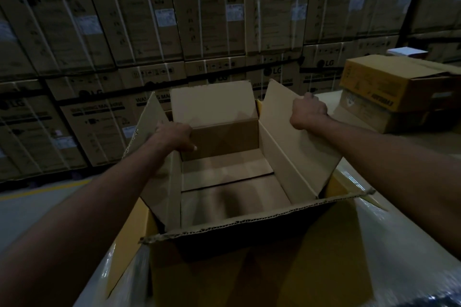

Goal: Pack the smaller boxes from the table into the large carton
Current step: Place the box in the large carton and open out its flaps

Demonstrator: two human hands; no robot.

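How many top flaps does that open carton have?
4: left flap in the left hand, far flap standing up, right flap in the right hand, near flap folded toward the viewer.

Left hand (174,136), right hand (308,112): seemingly clenched

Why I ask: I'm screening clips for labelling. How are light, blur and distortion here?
Head view: dim overall; the stacked washing-machine cartons are murky and soft; the large carton is lit best, soft shadows on its floor; wide angle bows the stack's lines; faint glare on the shiny wrapped surface at bottom right.
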